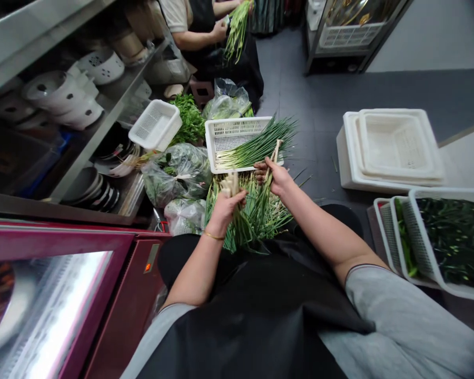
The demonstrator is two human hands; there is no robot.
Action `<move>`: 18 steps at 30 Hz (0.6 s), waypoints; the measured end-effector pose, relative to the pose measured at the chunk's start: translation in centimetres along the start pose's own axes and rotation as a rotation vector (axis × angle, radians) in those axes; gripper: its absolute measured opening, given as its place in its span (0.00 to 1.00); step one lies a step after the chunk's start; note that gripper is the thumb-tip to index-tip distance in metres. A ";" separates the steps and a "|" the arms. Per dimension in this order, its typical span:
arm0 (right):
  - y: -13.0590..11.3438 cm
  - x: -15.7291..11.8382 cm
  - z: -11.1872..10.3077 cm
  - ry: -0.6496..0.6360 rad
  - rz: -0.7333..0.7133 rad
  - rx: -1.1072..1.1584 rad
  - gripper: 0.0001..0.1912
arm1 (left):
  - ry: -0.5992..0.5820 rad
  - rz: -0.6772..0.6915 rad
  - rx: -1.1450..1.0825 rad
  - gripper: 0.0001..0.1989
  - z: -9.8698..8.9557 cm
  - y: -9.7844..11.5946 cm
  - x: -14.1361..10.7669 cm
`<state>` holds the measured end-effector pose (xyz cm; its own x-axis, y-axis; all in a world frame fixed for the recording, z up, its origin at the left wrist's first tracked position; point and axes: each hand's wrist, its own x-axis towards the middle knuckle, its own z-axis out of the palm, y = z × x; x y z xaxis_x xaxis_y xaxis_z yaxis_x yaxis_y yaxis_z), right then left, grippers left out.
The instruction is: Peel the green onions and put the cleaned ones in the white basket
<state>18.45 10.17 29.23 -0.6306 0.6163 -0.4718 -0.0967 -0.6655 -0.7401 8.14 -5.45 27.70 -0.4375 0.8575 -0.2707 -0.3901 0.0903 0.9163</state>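
Note:
My left hand (226,209) is closed around a bunch of green onions (230,184), their pale root ends pointing up and slightly blurred. To its right my right hand (275,178) grips a smaller bunch of green onions (277,150), white ends upward and green leaves hanging below. A large loose heap of green onions (256,210) lies beneath both hands, in front of my lap. Just beyond, a white perforated basket (221,141) holds long green onions (256,145) laid side by side, with their green tips reaching over its right end.
Bagged greens (177,173), leafy herbs (187,118) and a small white basket (156,123) stand to the left, beside a dish shelf (114,118). At right are stacked white tubs (395,147) and baskets of greens (454,242). A co-worker (205,31) sits ahead, holding greens.

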 end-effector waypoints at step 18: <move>1.5 -3.0 -3.5 -0.236 -0.138 -0.231 0.31 | -0.071 -0.178 -0.105 0.17 0.0 0.0 0.4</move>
<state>22.87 8.77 27.88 -0.7869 0.5616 -0.2558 -0.0341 -0.4535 -0.8906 7.99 -5.16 27.56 -0.2978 0.8666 -0.4004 -0.5401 0.1929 0.8192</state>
